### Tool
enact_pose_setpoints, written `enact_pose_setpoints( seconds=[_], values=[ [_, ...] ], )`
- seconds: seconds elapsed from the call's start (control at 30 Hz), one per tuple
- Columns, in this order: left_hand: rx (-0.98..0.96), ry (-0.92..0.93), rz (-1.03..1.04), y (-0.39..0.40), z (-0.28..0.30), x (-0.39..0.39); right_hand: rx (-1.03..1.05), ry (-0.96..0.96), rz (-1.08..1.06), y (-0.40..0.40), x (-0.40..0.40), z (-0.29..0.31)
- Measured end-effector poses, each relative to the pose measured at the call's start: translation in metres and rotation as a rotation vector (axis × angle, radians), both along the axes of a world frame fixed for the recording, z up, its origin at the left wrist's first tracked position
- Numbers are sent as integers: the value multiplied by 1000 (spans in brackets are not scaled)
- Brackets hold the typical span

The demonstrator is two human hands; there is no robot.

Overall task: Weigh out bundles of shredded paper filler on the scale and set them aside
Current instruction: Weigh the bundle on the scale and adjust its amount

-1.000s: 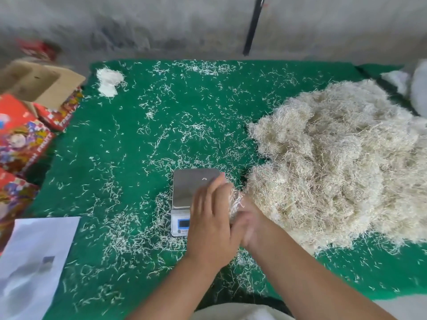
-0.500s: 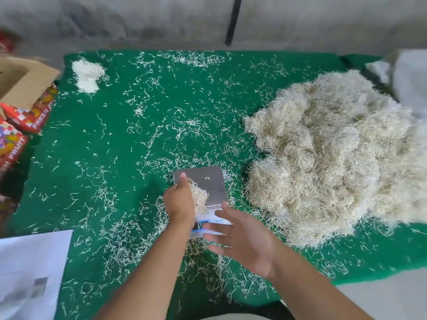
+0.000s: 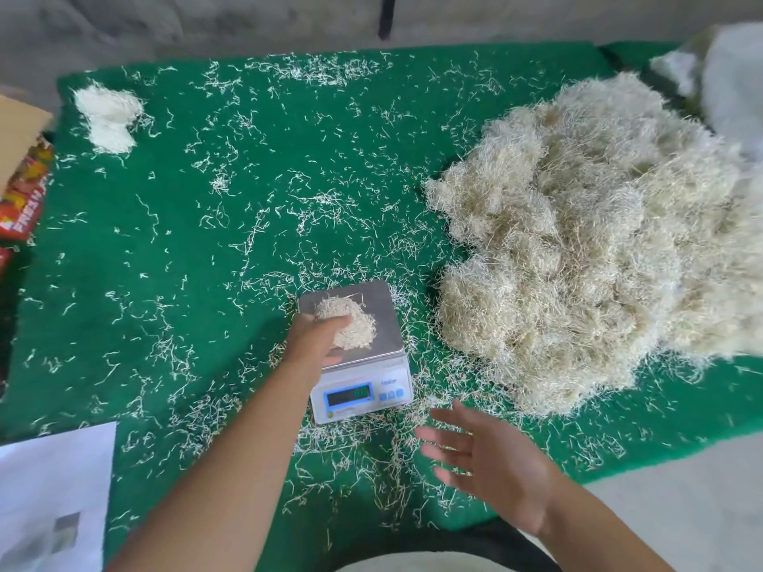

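Left hand [image 3: 320, 338], head view: it reaches forward over the near-left corner of the scale [image 3: 358, 357], fingers curled onto a small bundle of shredded paper [image 3: 349, 326] that lies on the steel weighing plate. Whether the fingers truly grip the bundle or only rest on it cannot be told for certain; they appear to hold its near-left edge. The bundle is a loose, roughly round clump with no clear long axis, and it sits on the left half of the plate, directly under and just beyond the fingertips.

Right hand [image 3: 487, 460]: held wide, fingers spread and straight, empty, hovering above the counter [image 3: 231, 225] just near and to the right of the scale, apart from it.

Supply heap of paper [image 3: 594, 245]: lies to the right of the scale, on the right hand's side. Two small white bundles [image 3: 108, 117] lie at the far-left corner of the counter, well apart from the scale. The display [image 3: 349, 395] is lit but its reading is illegible.

Judgement: the left hand, already on the bundle and on the side of the set-aside bundles, is the better placed to carry it away; the right hand is the nearer to the heap for topping up.
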State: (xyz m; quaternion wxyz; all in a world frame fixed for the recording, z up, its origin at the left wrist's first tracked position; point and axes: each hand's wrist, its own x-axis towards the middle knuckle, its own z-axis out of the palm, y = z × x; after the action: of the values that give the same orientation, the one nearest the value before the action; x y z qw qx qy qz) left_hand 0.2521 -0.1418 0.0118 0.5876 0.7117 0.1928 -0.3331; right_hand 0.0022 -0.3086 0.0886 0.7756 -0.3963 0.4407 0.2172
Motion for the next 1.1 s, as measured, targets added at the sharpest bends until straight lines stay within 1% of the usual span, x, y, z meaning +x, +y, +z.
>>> enact_pose_setpoints(
  seconds=[0.07, 0.13, 0.2, 0.27, 0.37, 0.47, 0.6, 1.1],
  values=[
    [53, -92, -38, 6, -3, -6, -13, -17, 22, -3, 10, 4],
    [122, -189, -25, 15, -4, -12, -26, -35, 34, -5, 20, 10],
    [166, -242, 1, 24, -3, -17, -38, -35, 27, -4, 29, 15],
    [188, -265, 36, 33, -1, -22, -73, -37, -19, -1, 33, 17],
    [263, -334, 110, 52, -1, -33, -209, -33, -154, 3, 33, 12],
    [291, -363, 218, 70, -3, -50, -275, -6, -254, 4, 34, 6],
    [281, -379, 317, 83, -3, -69, -297, 24, -269, 7, 35, 1],
    [266, -397, 313, 75, 3, -69, -290, 3, -256, 8, 43, -3]
  ],
)
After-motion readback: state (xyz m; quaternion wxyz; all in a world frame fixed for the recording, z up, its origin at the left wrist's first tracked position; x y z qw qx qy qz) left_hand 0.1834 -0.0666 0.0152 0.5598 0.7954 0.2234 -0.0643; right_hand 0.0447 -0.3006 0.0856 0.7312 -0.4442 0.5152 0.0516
